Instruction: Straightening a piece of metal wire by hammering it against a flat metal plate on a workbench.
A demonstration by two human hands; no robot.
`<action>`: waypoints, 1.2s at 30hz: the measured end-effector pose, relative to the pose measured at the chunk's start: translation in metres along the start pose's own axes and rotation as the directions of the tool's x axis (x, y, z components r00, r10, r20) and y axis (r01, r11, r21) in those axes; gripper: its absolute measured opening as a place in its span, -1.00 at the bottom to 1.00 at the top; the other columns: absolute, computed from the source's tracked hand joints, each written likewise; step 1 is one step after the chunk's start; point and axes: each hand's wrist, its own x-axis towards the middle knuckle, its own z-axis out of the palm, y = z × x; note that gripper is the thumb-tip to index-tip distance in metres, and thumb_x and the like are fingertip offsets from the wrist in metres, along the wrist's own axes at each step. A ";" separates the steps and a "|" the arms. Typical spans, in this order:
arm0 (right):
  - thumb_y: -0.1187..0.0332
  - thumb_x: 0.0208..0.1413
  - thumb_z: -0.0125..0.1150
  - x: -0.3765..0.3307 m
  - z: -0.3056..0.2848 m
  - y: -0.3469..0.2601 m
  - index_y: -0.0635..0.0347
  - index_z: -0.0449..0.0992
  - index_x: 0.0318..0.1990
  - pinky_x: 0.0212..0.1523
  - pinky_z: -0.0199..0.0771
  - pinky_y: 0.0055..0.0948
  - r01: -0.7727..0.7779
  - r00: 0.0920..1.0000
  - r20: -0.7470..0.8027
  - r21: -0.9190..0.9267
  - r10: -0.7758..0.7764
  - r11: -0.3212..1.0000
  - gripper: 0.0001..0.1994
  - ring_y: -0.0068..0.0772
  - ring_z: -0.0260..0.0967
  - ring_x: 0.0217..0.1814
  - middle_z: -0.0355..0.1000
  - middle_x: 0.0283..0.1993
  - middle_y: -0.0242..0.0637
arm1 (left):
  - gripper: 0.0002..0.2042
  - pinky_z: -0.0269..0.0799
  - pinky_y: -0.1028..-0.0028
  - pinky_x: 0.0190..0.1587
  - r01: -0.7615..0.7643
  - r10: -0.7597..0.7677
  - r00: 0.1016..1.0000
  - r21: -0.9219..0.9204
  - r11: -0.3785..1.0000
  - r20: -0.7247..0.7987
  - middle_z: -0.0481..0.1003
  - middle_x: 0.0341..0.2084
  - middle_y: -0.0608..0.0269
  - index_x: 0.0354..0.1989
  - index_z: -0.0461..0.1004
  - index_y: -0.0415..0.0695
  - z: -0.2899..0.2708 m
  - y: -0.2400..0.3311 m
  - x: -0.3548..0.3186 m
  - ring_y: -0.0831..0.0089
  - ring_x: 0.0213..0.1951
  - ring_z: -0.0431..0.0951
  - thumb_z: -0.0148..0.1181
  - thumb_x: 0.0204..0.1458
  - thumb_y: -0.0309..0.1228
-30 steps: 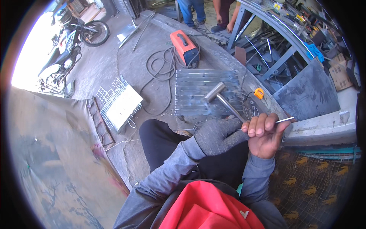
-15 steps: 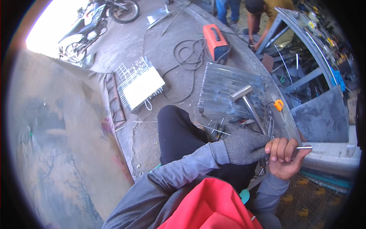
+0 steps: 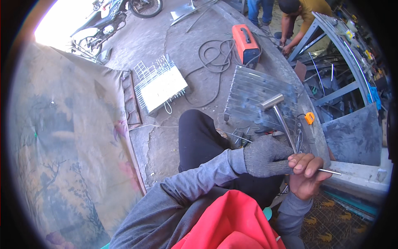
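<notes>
My left hand [image 3: 267,157], in a grey knit glove, is closed with its fingertips against my right hand. My bare right hand [image 3: 306,172] curls its fingers round a thin metal rod [image 3: 332,172], whose bright end sticks out past the thumb. The rod lines up with the gloved grip, but its other end is hidden. Just beyond the hands is a hammer [image 3: 272,102] with a steel head and shaft. Its head lies over a slatted metal panel [image 3: 248,89]; the lower handle passes out of sight behind my hands.
An orange tape measure [image 3: 309,118] sits right of the panel. Farther off stand an orange-and-black machine [image 3: 245,43] with a coiled cable, a white-topped wire rack [image 3: 161,89] and a motorcycle [image 3: 101,31]. A person [image 3: 306,20] bends beside a metal frame [image 3: 338,93]. A painted cloth [image 3: 74,137] hangs left.
The whole view has shifted, so the surroundings sit farther right. My right hand has tilted slightly, and the rod's free end now points a little downward. Both hands stay together.
</notes>
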 end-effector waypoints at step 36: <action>-0.43 0.05 0.09 -0.003 0.006 0.008 0.07 0.45 -0.64 -0.21 0.20 -0.33 -0.278 0.871 0.467 0.219 0.149 0.935 -0.32 -0.47 0.27 -0.53 0.33 -0.63 -0.46 | -0.63 0.32 0.24 -0.46 0.123 -0.122 0.992 -0.113 0.986 0.021 0.39 -0.63 0.10 -0.53 0.49 -0.21 0.005 -0.006 -0.057 0.10 -0.53 0.45 0.41 -0.04 -0.12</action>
